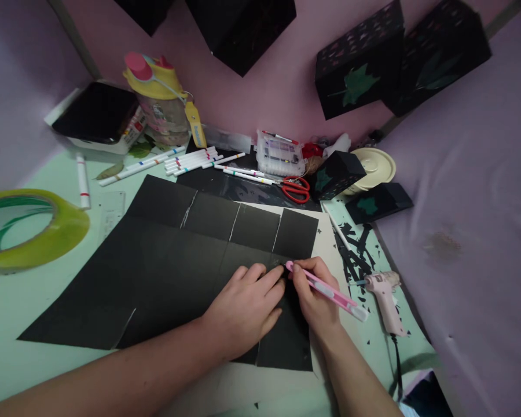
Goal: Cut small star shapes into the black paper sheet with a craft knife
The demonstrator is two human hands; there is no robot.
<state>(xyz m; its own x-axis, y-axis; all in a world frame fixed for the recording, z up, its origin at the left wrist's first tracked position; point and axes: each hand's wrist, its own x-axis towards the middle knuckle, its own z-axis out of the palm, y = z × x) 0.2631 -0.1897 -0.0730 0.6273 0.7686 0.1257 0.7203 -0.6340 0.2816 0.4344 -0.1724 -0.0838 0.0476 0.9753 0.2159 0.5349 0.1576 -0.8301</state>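
Note:
A large sheet of black paper, scored into panels by pale lines, lies flat on the green table. My left hand presses flat on its right part, fingers together and pointing right. My right hand grips a pink and white craft knife like a pen. The knife's tip touches the black paper just beyond my left fingertips.
A yellow-green tape roll sits at the left. Several white markers, red scissors, a water bottle and a black tablet line the back. A pink glue gun and black paper scraps lie at the right. Black paper boxes hang on the wall.

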